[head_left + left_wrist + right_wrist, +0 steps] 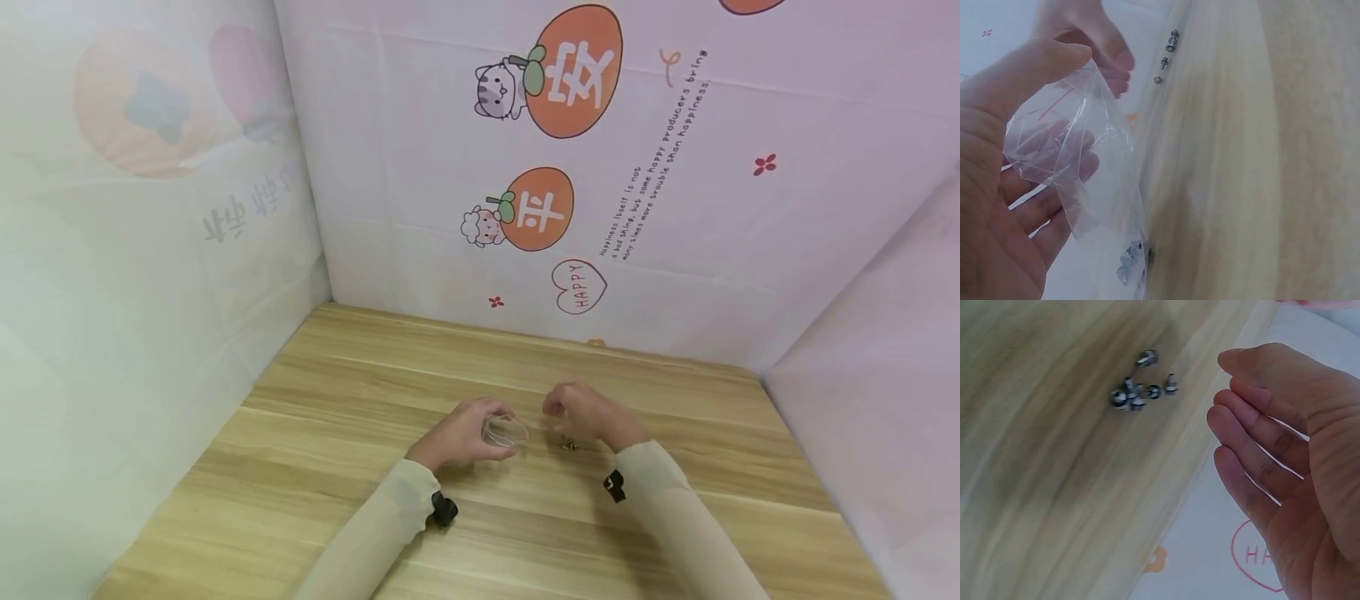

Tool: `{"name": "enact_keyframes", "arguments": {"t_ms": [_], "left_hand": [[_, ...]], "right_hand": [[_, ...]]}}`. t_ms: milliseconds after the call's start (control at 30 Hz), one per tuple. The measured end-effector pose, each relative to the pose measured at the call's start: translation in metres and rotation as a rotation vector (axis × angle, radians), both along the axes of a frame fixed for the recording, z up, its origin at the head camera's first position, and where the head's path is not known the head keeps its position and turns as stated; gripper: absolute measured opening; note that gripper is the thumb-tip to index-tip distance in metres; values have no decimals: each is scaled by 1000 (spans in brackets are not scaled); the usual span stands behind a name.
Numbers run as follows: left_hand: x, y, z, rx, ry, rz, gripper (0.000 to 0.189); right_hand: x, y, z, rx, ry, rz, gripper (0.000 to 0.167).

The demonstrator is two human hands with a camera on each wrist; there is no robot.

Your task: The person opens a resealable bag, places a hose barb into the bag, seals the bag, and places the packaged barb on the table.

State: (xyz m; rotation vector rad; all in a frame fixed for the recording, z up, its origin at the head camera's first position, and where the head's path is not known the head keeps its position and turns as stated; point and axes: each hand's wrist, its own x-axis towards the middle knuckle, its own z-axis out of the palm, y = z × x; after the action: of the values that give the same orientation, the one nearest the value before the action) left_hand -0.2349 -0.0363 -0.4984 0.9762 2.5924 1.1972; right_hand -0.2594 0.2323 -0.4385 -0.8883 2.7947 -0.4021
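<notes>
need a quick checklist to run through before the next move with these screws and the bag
1. Left hand has a hold on the clear plastic bag: ok.
2. Right hand is free: ok, it holds nothing.
3. Loose screws lie close to the right hand: ok, they are grouped beside it.
4. No screws left on the wooden table: not ok, several lie there.
5. Clear plastic bag is open wide: cannot tell, its folds make this unclear.

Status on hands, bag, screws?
Left hand holding clear bag, metal pieces visible through it. Right hand empty, near loose screws on tabletop. No obstruction seen between them.
</notes>
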Motion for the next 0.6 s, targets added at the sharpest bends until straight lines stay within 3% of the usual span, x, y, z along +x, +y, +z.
{"name": "enact_keyframes", "arguments": {"t_ms": [333, 600], "left_hand": [[-1, 0, -1, -13, 28, -9, 54], [-2, 1, -2, -20, 20, -1, 55]], "right_hand": [[-7, 13, -22, 10, -70, -73, 21], [-10, 16, -30, -11, -38, -41, 19]]}}
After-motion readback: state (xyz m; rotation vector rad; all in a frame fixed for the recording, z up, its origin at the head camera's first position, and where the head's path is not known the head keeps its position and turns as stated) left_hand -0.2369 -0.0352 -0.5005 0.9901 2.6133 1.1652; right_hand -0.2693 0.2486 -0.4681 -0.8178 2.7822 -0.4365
